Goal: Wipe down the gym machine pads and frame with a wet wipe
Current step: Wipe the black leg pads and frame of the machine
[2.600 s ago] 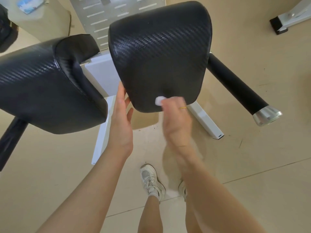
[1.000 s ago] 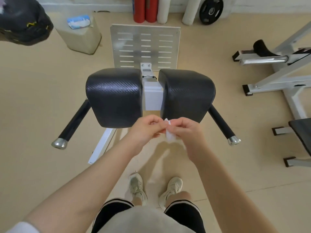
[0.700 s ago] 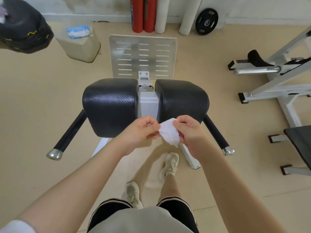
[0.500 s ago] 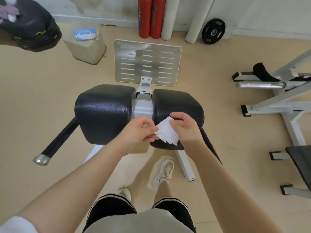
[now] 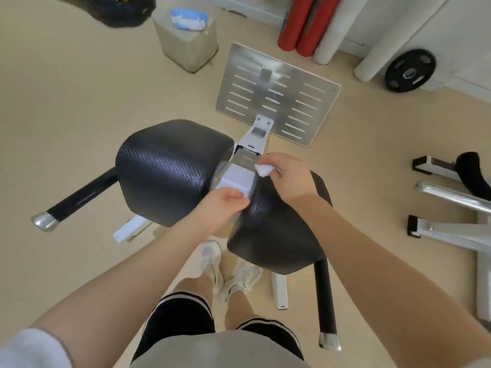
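Right hand (image 5: 288, 179) is up over the top of the machine, fingers curled in and pinching a bunched white wet wipe (image 5: 263, 170); the wipe pokes out on the left side of that hand, sitting right at the gap where the white frame block (image 5: 237, 177) meets the inner edge of the right pad (image 5: 273, 235). Whether the wipe is actually pressing on the frame or just above it, cannot tell from here. Left hand (image 5: 225, 205) is lower and nearer the body, fingers curled under, its knuckles against the near corner of the white block and the edge of the right pad; if it grips anything, the view does not show it. The left pad (image 5: 170, 171), black with a woven texture, sits beside the block, apart from both hands. Black handle bars with chrome caps stick out, one to the left (image 5: 77, 197), one down on the right (image 5: 325, 301). Beyond the pads lies the slotted metal footplate (image 5: 279, 94) on the tan floor (image 5: 66, 102). Further back a pack of wipes (image 5: 189, 19) rests on a beige block (image 5: 186, 41), red and white rolls (image 5: 305, 22) lean at the wall, and a black weight plate (image 5: 410, 70) stands on its edge. White sneakers (image 5: 228, 269) show below the hands
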`<action>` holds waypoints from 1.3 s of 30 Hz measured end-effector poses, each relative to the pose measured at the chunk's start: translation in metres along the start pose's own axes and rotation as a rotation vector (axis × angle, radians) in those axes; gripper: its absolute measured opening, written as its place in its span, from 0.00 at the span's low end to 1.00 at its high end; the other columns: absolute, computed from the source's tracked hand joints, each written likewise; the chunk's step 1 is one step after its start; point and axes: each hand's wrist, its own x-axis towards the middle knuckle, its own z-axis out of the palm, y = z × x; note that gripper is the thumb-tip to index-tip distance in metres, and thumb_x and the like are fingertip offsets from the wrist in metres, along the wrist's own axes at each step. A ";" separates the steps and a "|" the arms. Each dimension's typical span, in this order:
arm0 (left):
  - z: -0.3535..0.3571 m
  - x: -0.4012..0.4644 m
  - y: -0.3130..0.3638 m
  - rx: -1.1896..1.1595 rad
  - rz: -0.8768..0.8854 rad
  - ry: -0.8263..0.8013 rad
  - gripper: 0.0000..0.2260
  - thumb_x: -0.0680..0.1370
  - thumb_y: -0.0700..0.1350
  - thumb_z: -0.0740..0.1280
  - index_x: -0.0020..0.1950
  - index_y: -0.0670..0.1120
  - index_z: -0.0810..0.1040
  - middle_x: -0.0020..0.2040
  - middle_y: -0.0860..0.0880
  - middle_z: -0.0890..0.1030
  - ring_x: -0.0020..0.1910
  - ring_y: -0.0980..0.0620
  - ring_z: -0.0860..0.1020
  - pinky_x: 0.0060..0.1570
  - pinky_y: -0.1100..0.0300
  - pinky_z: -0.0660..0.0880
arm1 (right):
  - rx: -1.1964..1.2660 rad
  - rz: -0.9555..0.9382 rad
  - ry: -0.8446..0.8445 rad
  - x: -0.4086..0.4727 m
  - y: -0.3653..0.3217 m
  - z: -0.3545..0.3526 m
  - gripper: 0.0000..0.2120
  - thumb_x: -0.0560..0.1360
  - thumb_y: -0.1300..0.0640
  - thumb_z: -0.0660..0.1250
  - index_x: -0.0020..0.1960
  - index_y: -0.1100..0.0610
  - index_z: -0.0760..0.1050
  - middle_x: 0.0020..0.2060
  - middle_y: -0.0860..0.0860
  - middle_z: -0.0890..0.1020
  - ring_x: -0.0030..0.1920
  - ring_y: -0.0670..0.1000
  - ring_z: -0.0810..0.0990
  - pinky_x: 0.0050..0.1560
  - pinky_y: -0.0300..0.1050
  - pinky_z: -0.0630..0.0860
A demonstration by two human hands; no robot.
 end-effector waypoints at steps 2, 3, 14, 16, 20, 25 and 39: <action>0.006 0.009 -0.010 0.063 0.012 -0.016 0.10 0.74 0.45 0.69 0.55 0.43 0.77 0.49 0.47 0.79 0.50 0.51 0.76 0.57 0.56 0.72 | -0.134 -0.155 -0.264 0.025 0.005 0.014 0.18 0.76 0.69 0.56 0.61 0.59 0.76 0.63 0.55 0.76 0.66 0.56 0.70 0.69 0.46 0.62; 0.009 0.012 -0.014 0.053 0.031 -0.002 0.09 0.74 0.46 0.70 0.52 0.45 0.79 0.48 0.48 0.80 0.50 0.51 0.77 0.57 0.54 0.72 | -0.205 -0.185 -0.403 0.032 0.008 0.019 0.18 0.76 0.68 0.55 0.61 0.57 0.76 0.64 0.54 0.75 0.67 0.54 0.69 0.69 0.45 0.61; -0.008 0.033 -0.003 0.524 0.220 -0.156 0.25 0.73 0.54 0.68 0.67 0.44 0.71 0.62 0.46 0.77 0.59 0.49 0.75 0.60 0.56 0.71 | -0.296 -0.095 -0.659 0.074 0.041 0.024 0.16 0.81 0.54 0.54 0.64 0.55 0.74 0.65 0.51 0.74 0.65 0.53 0.70 0.66 0.46 0.62; -0.009 0.035 0.001 0.595 0.232 -0.191 0.26 0.74 0.56 0.67 0.68 0.45 0.70 0.64 0.46 0.76 0.62 0.48 0.74 0.62 0.54 0.70 | -0.272 -0.014 -0.622 0.079 0.040 0.028 0.16 0.81 0.54 0.54 0.60 0.57 0.76 0.61 0.53 0.77 0.61 0.54 0.72 0.62 0.46 0.64; -0.012 0.037 0.004 0.539 0.200 -0.220 0.25 0.73 0.54 0.69 0.67 0.45 0.72 0.62 0.47 0.77 0.60 0.49 0.76 0.60 0.58 0.71 | -0.288 -0.144 -0.724 0.061 0.032 0.014 0.17 0.80 0.52 0.53 0.54 0.59 0.78 0.55 0.54 0.81 0.54 0.52 0.77 0.60 0.50 0.70; -0.015 0.048 0.013 0.525 0.129 -0.251 0.25 0.71 0.54 0.71 0.65 0.47 0.73 0.62 0.51 0.76 0.54 0.58 0.73 0.52 0.67 0.66 | -0.200 -0.237 -0.722 0.070 0.050 0.019 0.16 0.81 0.54 0.54 0.62 0.54 0.75 0.61 0.49 0.78 0.61 0.49 0.74 0.65 0.45 0.67; 0.020 0.109 0.038 0.303 -0.032 0.137 0.10 0.74 0.47 0.64 0.51 0.46 0.80 0.44 0.52 0.82 0.42 0.57 0.77 0.35 0.72 0.68 | -0.141 -0.405 -0.733 0.110 0.083 0.040 0.17 0.76 0.53 0.52 0.37 0.61 0.73 0.36 0.54 0.79 0.39 0.54 0.76 0.44 0.51 0.72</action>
